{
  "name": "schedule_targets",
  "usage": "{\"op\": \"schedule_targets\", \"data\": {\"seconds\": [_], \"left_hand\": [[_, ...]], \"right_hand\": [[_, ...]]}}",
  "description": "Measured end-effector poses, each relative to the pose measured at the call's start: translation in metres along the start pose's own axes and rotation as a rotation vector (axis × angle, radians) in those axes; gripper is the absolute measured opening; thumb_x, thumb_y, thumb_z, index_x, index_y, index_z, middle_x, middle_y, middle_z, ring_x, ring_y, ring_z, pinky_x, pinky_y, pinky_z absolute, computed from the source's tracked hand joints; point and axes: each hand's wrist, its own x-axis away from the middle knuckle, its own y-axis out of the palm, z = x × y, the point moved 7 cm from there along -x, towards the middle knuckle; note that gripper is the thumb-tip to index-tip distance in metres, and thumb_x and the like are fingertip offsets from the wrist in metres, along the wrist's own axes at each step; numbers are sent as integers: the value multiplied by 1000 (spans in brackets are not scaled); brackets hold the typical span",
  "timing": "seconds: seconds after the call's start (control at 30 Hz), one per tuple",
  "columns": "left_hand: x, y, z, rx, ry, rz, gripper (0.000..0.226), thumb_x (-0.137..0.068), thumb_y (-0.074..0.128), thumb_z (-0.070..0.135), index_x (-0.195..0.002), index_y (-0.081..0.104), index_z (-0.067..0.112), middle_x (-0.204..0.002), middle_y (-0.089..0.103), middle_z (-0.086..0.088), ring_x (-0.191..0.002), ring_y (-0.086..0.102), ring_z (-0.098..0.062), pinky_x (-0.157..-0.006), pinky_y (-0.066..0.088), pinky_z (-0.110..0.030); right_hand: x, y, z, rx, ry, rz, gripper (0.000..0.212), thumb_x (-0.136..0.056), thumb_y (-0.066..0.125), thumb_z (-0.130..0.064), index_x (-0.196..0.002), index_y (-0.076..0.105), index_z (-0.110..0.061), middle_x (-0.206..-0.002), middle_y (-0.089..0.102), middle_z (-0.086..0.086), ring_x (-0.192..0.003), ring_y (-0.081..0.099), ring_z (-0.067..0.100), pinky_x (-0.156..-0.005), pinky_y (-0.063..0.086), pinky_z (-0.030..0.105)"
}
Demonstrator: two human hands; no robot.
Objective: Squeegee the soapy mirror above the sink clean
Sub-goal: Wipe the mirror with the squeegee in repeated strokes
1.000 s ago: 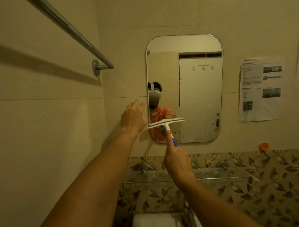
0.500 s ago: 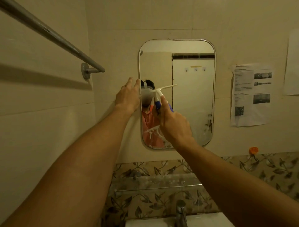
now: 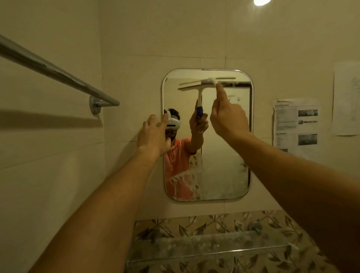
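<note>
A rounded wall mirror [image 3: 224,155] hangs on the beige tiles. White soap foam [image 3: 187,183] streaks its lower left part. My right hand [image 3: 228,117] grips a white squeegee with a blue handle. Its blade [image 3: 212,80] lies flat across the top of the glass, and my index finger is stretched along the handle toward it. The handle itself is hidden by my hand and shows only in the reflection. My left hand [image 3: 153,134] presses with straight fingers on the mirror's left edge at mid height.
A metal towel rail [image 3: 58,72] runs along the left wall. Printed paper sheets [image 3: 296,124] are stuck right of the mirror. Below it, a glass shelf [image 3: 210,247] crosses the leaf-patterned tiles. A ceiling lamp [image 3: 262,1] glows at the top.
My right hand has carried the squeegee up from the mirror's lower left to its top edge. My left hand kept to the left rim. The view tilted upward; the tap dropped out.
</note>
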Motion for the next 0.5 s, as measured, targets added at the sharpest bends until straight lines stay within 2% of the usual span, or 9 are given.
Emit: {"op": "schedule_targets", "data": {"seconds": [0.13,0.23,0.37,0.43,0.5], "left_hand": [[-2,3,1,-54,-10,-5,96,-84,67,55,-160,15,28,-156,20,-19,-135,36,-35,-99,47,-40],[0,4,2,-83,-50,-17,99,-83,72,52,-160,14,30,-157,17,-17,-138,34,-33,-100,47,-39],[1,4,3,-109,-50,-14,101,-84,75,48,-160,11,30,-159,15,-17,-140,33,-33,-101,48,-39],[2,6,3,-127,-44,-3,102,-84,76,46,-161,10,30,-159,15,-18,-140,34,-33,-100,48,-39],[5,8,4,-125,-41,3,104,-84,77,43,-161,9,28,-161,13,-18,-140,34,-34,-101,47,-39]], "right_hand": [[-34,-13,-17,0,-32,8,62,-111,34,-25,-164,2,-37,-70,50,3,-52,48,13,-45,35,25],[-47,-8,-25,9,-26,-14,59,-112,32,-27,-164,6,-34,-74,50,3,-56,47,11,-46,32,24],[-49,5,-21,18,10,-29,63,-110,37,-23,-163,7,-35,-97,59,14,-64,52,16,-48,34,27],[-45,10,-16,38,25,-44,67,-108,40,-20,-163,5,-35,-102,60,17,-70,56,21,-50,38,29],[-34,16,-11,37,46,-56,77,-105,47,-17,-163,0,-37,-102,62,16,-74,61,23,-56,50,33]]}}
